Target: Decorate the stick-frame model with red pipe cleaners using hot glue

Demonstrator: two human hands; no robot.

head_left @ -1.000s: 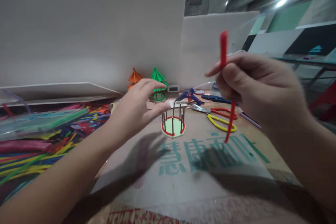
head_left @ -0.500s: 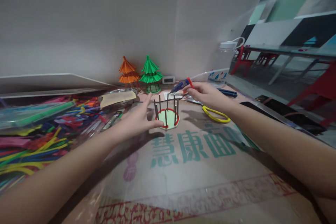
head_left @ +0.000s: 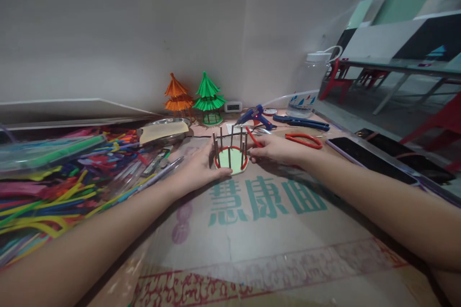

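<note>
Stretching across the near side, a sheet printed with green characters and a red patterned band covers the work surface, and a heap of coloured strips lies to its left. Beyond the print, the left hand curves round the left side of a pale green base, thumb well parted from fingers; the thumb lies at the front edge, and whether it presses down I cannot tell. The right hand, on the opposite side, is closed in a pinch on a red strip, whose free end rises tilted beside the posts.

The base lies flat between both hands, with red edging and upright brown posts. To work well here, I judge the left hand should steady the base low at its rim, leaving the thin posts unpushed. A pinch near the strip's working end should give finer control, with the loose end kept clear of the posts.

Just behind, a blue glue gun shows a small red light; its nozzle is best treated as hot. Farther back stand orange and green tiered models and a clear bottle.
</note>
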